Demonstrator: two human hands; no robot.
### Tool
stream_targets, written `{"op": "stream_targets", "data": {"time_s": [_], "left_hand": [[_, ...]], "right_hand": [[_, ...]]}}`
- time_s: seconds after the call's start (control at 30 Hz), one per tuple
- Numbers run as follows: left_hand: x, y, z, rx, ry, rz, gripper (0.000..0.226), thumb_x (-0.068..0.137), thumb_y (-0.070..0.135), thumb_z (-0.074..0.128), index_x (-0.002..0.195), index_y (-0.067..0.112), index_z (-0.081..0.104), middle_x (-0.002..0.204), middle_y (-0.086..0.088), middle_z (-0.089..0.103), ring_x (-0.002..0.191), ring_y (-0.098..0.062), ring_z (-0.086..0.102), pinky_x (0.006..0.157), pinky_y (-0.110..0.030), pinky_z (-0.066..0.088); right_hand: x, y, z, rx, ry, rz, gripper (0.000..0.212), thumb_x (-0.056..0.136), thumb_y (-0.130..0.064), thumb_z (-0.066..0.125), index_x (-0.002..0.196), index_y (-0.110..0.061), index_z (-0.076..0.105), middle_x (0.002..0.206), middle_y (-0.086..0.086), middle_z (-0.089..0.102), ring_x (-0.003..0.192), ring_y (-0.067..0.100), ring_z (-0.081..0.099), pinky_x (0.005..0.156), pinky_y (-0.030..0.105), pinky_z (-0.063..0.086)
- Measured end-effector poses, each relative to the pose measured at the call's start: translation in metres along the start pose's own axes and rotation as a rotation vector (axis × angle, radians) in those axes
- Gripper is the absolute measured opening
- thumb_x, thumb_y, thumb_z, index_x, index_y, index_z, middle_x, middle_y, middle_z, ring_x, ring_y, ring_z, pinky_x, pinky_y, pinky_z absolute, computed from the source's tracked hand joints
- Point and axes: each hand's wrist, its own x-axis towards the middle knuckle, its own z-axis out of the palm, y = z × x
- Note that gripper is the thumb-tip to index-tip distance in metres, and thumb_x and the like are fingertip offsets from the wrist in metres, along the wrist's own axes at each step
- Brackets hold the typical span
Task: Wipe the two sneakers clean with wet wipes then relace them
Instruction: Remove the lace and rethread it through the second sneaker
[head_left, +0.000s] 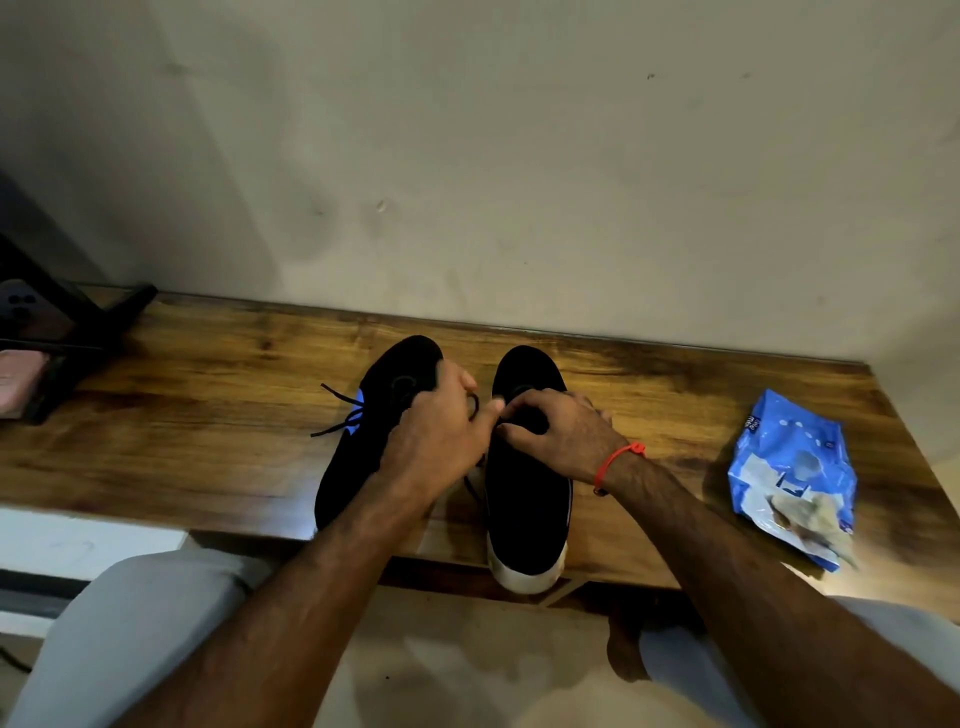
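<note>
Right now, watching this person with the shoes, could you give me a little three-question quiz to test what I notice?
1. True or false: the wet wipes pack lies to the left of both sneakers.
2. Which sneaker has its heel poking over the near edge of the table? A) the left sneaker B) the right sneaker C) neither
3. Fill in: the right hand has an orange ____ at its wrist.

Key: 1. False, it lies to their right. 2. B, its white sole overhangs the edge. 3. Band. Both it and the left hand work at the black laces between the shoes.
</note>
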Motion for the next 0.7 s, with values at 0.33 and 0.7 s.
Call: {"op": "stream_targets", "data": {"time_s": [0.33,0.7], "left_hand": [[0.002,0.009,-0.008,-0.284,0.301,0.077,0.032,0.109,0.036,0.040,0.084,0.023,0.056,0.070,0.009,0.053,0.057,0.004,0.051,0.050,-0.013,0.036],[0.003,-0.006,-0.001,-0.042,-0.146,-0.003,0.014,0.105,0.028,0.050,0.101,0.023,0.063,0.084,0.000,0.068,0.070,-0.011,0.065,0.060,-0.023,0.052]], "right_hand": [[0.000,0.003,-0.002,0.003,-0.023,0.003,0.031,0.090,-0.055,0.057,0.119,-0.044,0.058,0.129,-0.013,0.056,0.131,0.022,0.036,0.099,0.048,0.029],[0.000,0.005,0.004,0.064,-0.057,-0.094,0.032,0.094,-0.043,0.060,0.122,-0.027,0.063,0.129,0.004,0.051,0.124,0.021,0.044,0.107,0.036,0.039]]}}
